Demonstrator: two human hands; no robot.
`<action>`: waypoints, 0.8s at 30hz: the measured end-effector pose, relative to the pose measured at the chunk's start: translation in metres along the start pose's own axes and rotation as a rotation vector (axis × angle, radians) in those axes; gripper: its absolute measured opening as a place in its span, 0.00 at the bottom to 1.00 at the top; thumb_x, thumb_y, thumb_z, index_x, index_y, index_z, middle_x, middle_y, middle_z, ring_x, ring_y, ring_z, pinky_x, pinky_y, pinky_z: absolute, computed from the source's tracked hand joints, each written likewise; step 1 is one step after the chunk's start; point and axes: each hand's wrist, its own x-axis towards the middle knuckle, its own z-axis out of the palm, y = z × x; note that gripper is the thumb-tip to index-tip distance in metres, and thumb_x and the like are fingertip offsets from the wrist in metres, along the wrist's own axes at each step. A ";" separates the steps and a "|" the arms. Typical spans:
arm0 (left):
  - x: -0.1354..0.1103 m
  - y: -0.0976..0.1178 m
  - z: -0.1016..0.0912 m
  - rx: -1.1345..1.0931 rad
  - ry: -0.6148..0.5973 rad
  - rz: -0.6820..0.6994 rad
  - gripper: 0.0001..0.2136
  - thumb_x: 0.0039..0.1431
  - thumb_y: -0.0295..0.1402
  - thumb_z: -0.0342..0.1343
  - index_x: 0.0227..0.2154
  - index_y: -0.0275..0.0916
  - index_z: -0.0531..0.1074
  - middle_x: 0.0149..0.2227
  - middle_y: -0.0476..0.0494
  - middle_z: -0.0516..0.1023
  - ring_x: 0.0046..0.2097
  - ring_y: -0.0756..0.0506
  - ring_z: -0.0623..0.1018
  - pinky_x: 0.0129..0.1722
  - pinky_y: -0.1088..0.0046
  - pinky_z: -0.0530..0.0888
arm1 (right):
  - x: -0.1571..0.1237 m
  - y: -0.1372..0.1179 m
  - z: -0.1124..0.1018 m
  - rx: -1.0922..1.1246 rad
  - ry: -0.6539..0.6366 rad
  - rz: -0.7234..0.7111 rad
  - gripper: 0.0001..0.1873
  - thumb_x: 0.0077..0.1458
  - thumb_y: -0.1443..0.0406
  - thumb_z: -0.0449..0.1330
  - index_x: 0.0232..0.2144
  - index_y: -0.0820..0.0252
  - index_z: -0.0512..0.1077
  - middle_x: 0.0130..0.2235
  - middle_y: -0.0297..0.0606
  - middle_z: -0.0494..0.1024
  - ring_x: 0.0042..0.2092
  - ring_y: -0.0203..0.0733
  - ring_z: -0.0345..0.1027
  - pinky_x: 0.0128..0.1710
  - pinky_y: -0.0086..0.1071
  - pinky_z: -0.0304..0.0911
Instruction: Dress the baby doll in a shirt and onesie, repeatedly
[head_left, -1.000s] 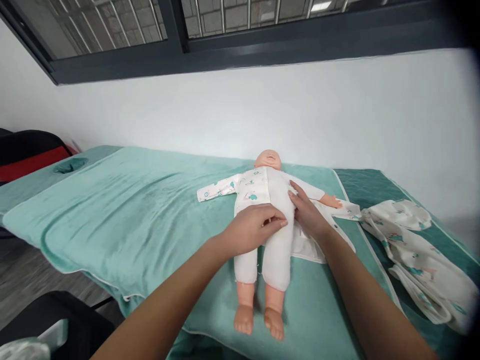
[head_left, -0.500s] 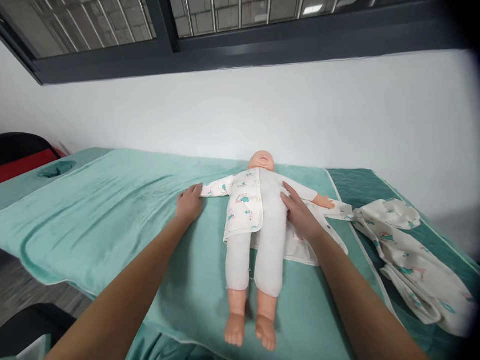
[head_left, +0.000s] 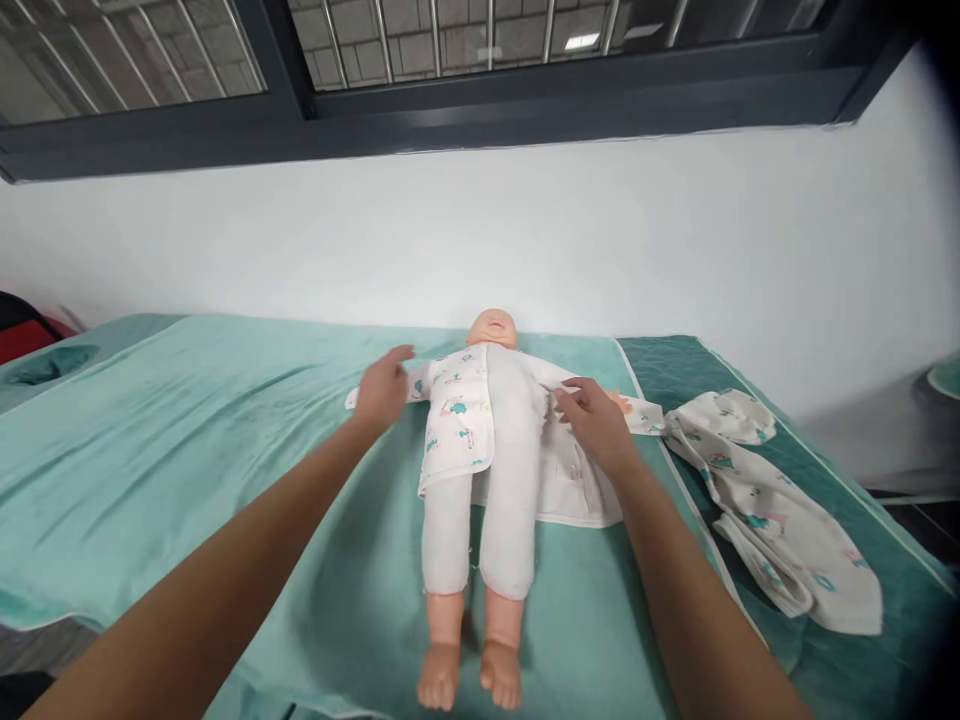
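Note:
A baby doll [head_left: 511,430] lies on its back, feet toward me, its body white and padded. A white baby shirt [head_left: 459,410] with a green print covers one side of its chest and the arm at the left. The shirt's other half [head_left: 577,480] lies spread under and beside the doll at the right. My left hand [head_left: 382,388] is over the worn sleeve, fingers stretched toward the doll; the cuff shows beyond it. My right hand [head_left: 596,422] is beside the doll's other arm, thumb and fingers apart, over the loose half of the shirt.
Printed baby trousers [head_left: 780,510] lie crumpled at the right on a darker green cover [head_left: 667,365]. A light green sheet [head_left: 247,400] covers the bed. Behind it rise a white wall [head_left: 450,240] and a barred window. A red and black object [head_left: 22,335] stands far left.
My left hand has left the cuff and moved inward over the sleeve. My right hand has drawn slightly away from the doll's side toward its bare arm. The view has shifted right.

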 end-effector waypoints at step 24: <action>0.033 0.213 0.147 0.550 -0.737 0.873 0.17 0.56 0.35 0.56 0.49 0.39 0.69 0.50 0.34 0.74 0.48 0.36 0.76 0.46 0.58 0.70 | 0.011 0.010 -0.010 -0.302 -0.058 0.061 0.06 0.50 0.61 0.58 0.30 0.56 0.70 0.35 0.41 0.80 0.38 0.49 0.72 0.32 0.34 0.55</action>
